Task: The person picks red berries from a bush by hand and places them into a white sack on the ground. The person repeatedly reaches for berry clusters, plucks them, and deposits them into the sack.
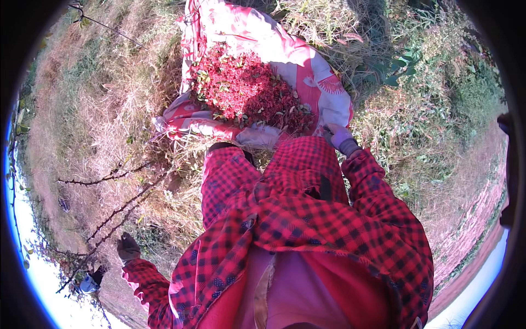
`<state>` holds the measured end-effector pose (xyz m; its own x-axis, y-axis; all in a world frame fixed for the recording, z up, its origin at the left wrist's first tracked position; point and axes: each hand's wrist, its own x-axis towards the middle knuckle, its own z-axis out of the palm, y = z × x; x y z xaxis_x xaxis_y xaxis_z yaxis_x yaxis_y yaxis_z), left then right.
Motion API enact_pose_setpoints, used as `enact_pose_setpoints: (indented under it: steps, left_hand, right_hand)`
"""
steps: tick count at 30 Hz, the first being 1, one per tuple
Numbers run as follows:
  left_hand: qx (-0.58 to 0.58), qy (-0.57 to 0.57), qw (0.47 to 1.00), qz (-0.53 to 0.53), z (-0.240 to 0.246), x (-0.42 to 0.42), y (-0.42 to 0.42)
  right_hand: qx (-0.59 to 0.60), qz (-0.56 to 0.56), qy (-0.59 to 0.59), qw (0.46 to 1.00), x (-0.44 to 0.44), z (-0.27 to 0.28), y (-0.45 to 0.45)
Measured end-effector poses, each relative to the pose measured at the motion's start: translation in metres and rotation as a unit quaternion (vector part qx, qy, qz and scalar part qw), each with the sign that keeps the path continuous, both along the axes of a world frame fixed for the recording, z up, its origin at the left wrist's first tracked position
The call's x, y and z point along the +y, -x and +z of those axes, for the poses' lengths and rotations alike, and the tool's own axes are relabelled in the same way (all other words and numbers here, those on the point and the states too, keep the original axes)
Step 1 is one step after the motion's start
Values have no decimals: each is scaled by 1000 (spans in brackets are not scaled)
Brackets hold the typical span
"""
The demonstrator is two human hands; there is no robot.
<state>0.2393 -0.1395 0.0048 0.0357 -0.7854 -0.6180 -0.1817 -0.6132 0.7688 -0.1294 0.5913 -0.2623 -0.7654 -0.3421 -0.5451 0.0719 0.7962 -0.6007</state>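
Note:
A red and white patterned cloth [333, 92] lies spread on dry grass before me, with its edges gathered up. On it rests a heap of small red berries [242, 84] mixed with green leaves. At the cloth's lower right edge is my right hand [338, 135], beside my knee; something dark shows at its fingers, and whether it grips the cloth is unclear. My left hand [128, 247], in a dark glove, is out to the lower left near thorny stems, away from the cloth. Its fingers look curled, and what it holds cannot be made out.
Thorny branches [123, 208] stretch across the left side, close to my left hand. Green weeds [400, 68] and dry grass surround the cloth. At the lower left edge is a blue-white object [88, 283] by a dark shape, too small to identify.

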Motion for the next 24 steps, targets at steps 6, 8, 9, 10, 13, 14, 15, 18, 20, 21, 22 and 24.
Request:
enact_pose_setpoints:
  steps: [6,8,9,10,13,14,15,18,20,21,22,24]
  left_hand:
    - [34,-246,953,-175,-160,103,106]
    - [-46,-239,951,-192,-189,117,132]
    - [-42,-239,935,-257,-214,112,134]
    - [-88,-216,929,-288,-225,127,154]
    - [-140,-157,903,-374,-255,157,191]
    - [-153,-163,890,-398,-257,166,206]
    - [-102,-182,879,-429,-288,157,195]
    - [-113,-191,870,-441,-294,192,234]
    - [-94,-218,839,-490,-324,189,237]
    - [-84,-214,874,-428,-334,202,243]
    - [-73,-218,873,-430,-350,200,241]
    - [-46,-248,887,-387,-370,203,250]
  right_hand:
    - [13,-24,-46,999,38,-34,-42]
    - [-21,-50,-50,997,42,-32,-54]
    - [-50,-67,-57,995,42,-28,-60]
    - [-39,-73,-56,995,43,-27,-64]
    - [-90,-45,-109,989,21,-9,-60]
    - [-87,-56,-102,989,15,-7,-59]
    - [-86,-63,-91,990,10,-8,-57]
    - [-4,-44,-63,997,-8,-5,-27]
    - [43,-21,-69,996,-23,-9,-5]
    - [58,-21,-72,995,-28,-10,8]
    - [59,-18,-79,995,-41,-3,22]
    - [65,-6,-87,994,-65,7,50]
